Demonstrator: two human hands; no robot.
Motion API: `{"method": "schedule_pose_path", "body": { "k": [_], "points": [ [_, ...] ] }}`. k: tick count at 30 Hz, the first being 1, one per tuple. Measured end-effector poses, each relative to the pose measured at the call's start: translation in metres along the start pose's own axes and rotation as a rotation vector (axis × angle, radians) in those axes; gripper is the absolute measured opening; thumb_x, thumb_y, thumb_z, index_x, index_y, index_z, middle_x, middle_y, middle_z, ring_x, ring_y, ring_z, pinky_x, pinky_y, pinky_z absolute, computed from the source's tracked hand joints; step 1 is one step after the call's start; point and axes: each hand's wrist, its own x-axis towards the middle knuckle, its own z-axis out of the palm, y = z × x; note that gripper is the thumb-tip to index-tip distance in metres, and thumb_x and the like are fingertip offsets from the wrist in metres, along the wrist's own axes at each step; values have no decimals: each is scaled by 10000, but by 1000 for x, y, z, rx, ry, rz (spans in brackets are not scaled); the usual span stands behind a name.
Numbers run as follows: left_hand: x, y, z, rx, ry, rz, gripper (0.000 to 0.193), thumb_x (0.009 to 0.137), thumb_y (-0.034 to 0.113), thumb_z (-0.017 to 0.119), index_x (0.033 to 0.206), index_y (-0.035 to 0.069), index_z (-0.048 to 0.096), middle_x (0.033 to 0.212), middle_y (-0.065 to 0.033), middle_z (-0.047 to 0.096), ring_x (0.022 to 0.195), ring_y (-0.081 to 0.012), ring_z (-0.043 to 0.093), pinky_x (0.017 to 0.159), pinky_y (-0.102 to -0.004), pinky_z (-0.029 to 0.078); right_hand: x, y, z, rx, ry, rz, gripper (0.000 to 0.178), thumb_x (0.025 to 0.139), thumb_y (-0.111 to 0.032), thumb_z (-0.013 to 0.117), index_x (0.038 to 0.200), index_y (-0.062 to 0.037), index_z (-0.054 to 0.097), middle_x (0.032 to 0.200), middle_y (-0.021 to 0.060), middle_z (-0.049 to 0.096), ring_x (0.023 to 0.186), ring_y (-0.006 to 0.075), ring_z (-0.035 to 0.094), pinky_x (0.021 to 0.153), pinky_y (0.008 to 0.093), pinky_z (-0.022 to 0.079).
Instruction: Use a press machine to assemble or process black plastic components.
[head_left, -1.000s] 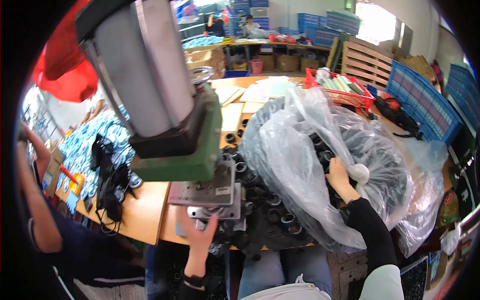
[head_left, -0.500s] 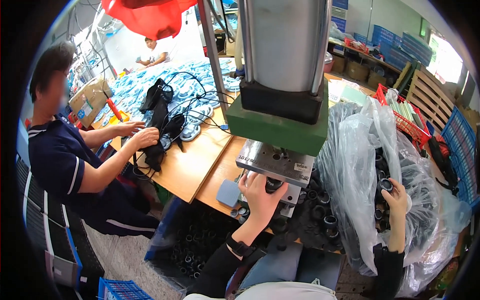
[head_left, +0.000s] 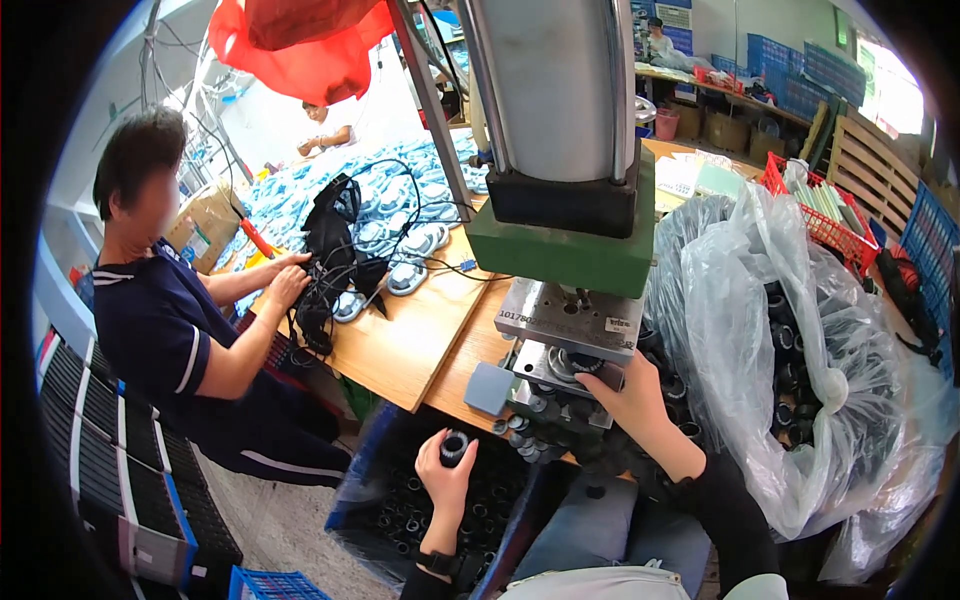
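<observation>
The step in hand appears to be a two-handed exchange at the bench press (head_left: 560, 255): one part attended to at the die, another carried over the bin. At the lower centre of the frame, the left hand (head_left: 447, 480) has its fingers closed around a black ring (head_left: 454, 449), open end upward, above the blue bin (head_left: 358, 462) of similar dark parts. Right of centre, the right hand (head_left: 640, 405) reaches in between the plates, its thumb beside a second ring (head_left: 586, 363) on the lower die plate (head_left: 537, 372); the other fingertips are hidden, so I cannot tell whether they grip it. The next move would seem to call for seating that ring squarely and drawing the right fingers well clear of the upper die plate (head_left: 565, 322), while the left fingers need only loosen over the bin.

As for writing, a row of dark characters runs along the upper die plate's front, with a small pale label (head_left: 619, 324) toward its right end. The plastic bag (head_left: 720, 380) at the right of the frame shows no print that can be made out. No brand is legible on the press.
</observation>
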Motion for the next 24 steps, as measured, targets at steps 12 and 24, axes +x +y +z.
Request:
{"method": "schedule_pose_path", "body": {
  "k": [12,24],
  "points": [
    [52,20,40,150,-171,489,469,873,146,613,1305,12,490,1337,-120,520,1315,-329,399,1056,-474,278,8,-16,20,-114,-13,195,419,654,-197,821,994,-42,633,872,131,611,858,323,576,742,408,461],
    [72,6,60,260,-425,446,320,877,93,527,1177,7,602,1289,-124,567,1247,-332,470,1044,-473,290,-33,43,-193,-527,411,108,162,832,-89,637,962,8,637,896,152,649,820,285,625,744,358,487]
  ]
}}
